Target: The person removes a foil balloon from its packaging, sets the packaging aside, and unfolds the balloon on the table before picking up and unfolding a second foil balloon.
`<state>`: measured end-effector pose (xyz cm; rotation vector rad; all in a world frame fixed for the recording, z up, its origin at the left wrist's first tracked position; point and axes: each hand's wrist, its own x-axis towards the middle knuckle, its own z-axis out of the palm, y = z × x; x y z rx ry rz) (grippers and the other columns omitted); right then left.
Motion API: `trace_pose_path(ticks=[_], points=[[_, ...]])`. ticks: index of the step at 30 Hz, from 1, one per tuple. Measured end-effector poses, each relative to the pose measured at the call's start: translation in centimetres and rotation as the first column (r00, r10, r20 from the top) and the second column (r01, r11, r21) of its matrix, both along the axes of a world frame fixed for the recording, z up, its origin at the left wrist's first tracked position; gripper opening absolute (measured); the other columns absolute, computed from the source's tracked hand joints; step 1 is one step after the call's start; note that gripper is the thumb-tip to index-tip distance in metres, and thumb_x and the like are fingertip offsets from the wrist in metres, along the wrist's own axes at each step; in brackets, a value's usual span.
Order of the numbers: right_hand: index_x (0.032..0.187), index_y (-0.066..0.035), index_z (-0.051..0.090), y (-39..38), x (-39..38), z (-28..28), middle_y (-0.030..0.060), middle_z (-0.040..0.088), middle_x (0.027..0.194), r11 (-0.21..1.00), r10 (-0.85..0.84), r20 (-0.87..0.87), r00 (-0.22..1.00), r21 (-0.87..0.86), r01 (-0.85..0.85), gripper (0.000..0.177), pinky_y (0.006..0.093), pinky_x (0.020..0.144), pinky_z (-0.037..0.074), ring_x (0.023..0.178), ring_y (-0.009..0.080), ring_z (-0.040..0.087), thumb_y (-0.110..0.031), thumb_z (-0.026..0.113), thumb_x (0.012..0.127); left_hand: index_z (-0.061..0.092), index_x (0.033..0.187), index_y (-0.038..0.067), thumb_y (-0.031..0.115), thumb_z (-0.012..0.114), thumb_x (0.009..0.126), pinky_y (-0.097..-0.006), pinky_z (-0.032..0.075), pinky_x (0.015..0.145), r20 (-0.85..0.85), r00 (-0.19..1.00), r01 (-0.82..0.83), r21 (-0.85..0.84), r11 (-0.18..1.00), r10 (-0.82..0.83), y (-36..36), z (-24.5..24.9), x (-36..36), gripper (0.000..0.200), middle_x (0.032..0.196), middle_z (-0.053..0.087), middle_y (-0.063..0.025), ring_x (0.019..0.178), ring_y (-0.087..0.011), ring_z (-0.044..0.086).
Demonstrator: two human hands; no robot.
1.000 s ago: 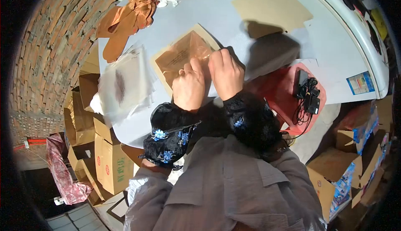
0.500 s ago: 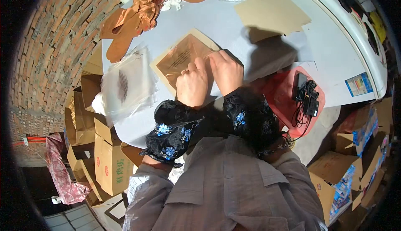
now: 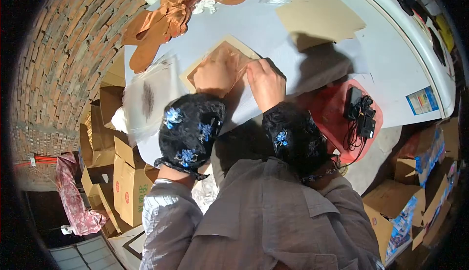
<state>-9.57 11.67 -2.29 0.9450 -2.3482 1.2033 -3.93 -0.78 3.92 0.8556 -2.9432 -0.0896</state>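
A square beige card lies on the white table with a clear plastic bag over it, both turned cornerwise to me. My right hand pinches the bag's edge near the card's right corner. Over the middle of the card and bag is my left hand, its fingers bent down and blurred; I cannot tell whether they grip the film. Black sleeve covers with blue flowers hide both wrists. Left of the card, a stack of clear printed bags lies near the table's edge.
Beige cards are piled at the back right. Crumpled orange-brown material lies at the back left. A red plastic bag holds black adapters and cables at right. Open cardboard boxes stand below on both sides; a brick wall rises left.
My left hand has moved left and farther onto the card, from near my right hand, with its forearm swinging left. My right hand keeps its pinch at the same corner.
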Motion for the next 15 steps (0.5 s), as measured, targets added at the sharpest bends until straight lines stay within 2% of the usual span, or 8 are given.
trace_pose_path(ticks=[2, 3, 6, 8, 10, 14, 15], points=[[0.092, -0.009, 0.065, 0.0, 0.0, -0.1, 0.009, 0.064, 0.089, 1.0, -0.009, 0.0, 1.0, -0.016, 0.009, 0.007, 0.0442, 0.066, 0.054, 0.076, 0.0331, 0.066, -0.015, 0.064, 0.09, 0.04, 0.149, 0.023, 0.038, 0.051, 0.096, -0.0475, 0.052, 0.087, 0.03, 0.999, 0.035, 0.136, 0.99, -0.039, -2.1, 0.0, -0.1, 0.056, 0.109, 0.069, -0.023, 0.099, -0.039, 0.067], [0.091, -0.009, 0.064, -0.1, 0.0, -0.2, 0.0092, 0.064, 0.088, 1.0, -0.021, -0.009, 1.0, -0.012, 0.021, 0.007, 0.0443, 0.066, 0.054, 0.076, 0.0332, 0.066, -0.015, 0.064, 0.089, 0.037, 0.15, 0.024, 0.041, 0.055, 0.095, -0.045, 0.049, 0.095, 0.113, 0.993, 0.014, 0.236, 0.972, -0.042, -4.2, -0.9, -0.8, 0.061, 0.116, 0.067, -0.0239, 0.11, -0.039, 0.064], [0.088, -0.008, 0.063, -0.5, -0.1, -0.3, 0.0097, 0.064, 0.088, 0.998, -0.059, -0.028, 0.998, 0.008, 0.059, 0.007, 0.0448, 0.065, 0.054, 0.075, 0.0334, 0.066, -0.014, 0.065, 0.086, 0.038, 0.149, 0.023, 0.042, 0.06, 0.092, -0.0432, 0.048, 0.096, 0.055, 0.997, 0.024, 0.36, 0.932, -0.047, -4.8, -1.0, -0.4, 0.064, 0.118, 0.066, -0.0236, 0.111, -0.0385, 0.063], [0.085, -0.008, 0.061, -0.7, -0.1, -0.3, 0.0102, 0.063, 0.088, 0.995, -0.092, -0.026, 0.995, 0.034, 0.093, 0.008, 0.0455, 0.064, 0.054, 0.075, 0.0337, 0.066, -0.014, 0.066, 0.084, 0.038, 0.148, 0.017, 0.038, 0.062, 0.092, -0.0421, 0.047, 0.098, -0.087, 0.988, 0.153, 0.356, 0.922, -0.13, -6.2, -3.4, -0.1, 0.064, 0.128, 0.061, -0.0228, 0.115, -0.0379, 0.061], [0.084, -0.006, 0.059, -0.9, -0.3, -0.7, 0.0105, 0.063, 0.086, 0.99, -0.118, -0.109, 0.987, 0.059, 0.125, 0.011, 0.0425, 0.06, 0.055, 0.07, 0.0308, 0.067, -0.015, 0.065, 0.085, 0.038, 0.148, 0.015, 0.036, 0.062, 0.093, -0.0426, 0.047, 0.098, -0.184, 0.966, 0.235, 0.331, 0.914, -0.181, -6.3, -4.1, 0.2, 0.064, 0.132, 0.059, -0.0224, 0.118, -0.0376, 0.059], [0.082, -0.006, 0.057, -1.1, -0.1, -0.9, 0.0108, 0.062, 0.083, 0.978, -0.172, -0.202, 0.964, 0.084, 0.192, 0.013, 0.0387, 0.056, 0.056, 0.067, 0.0277, 0.067, -0.016, 0.064, 0.085, 0.043, 0.142, 0.013, 0.027, 0.063, 0.088, -0.0448, 0.047, 0.097, -0.325, 0.933, 0.258, 0.295, 0.92, -0.157, -4.9, -3.8, 1.3, 0.059, 0.125, 0.062, -0.0215, 0.118, -0.0386, 0.058], [0.082, -0.006, 0.057, -1.3, 0.0, -0.9, 0.0113, 0.062, 0.084, 0.975, -0.18, -0.19, 0.965, 0.099, 0.201, 0.013, 0.0402, 0.056, 0.056, 0.066, 0.0298, 0.067, -0.016, 0.065, 0.085, 0.043, 0.141, 0.013, 0.026, 0.062, 0.088, -0.0451, 0.047, 0.097, -0.341, 0.924, 0.284, 0.31, 0.907, -0.173, -4.9, -3.6, 1.4, 0.058, 0.124, 0.062, -0.0215, 0.118, -0.039, 0.058]])
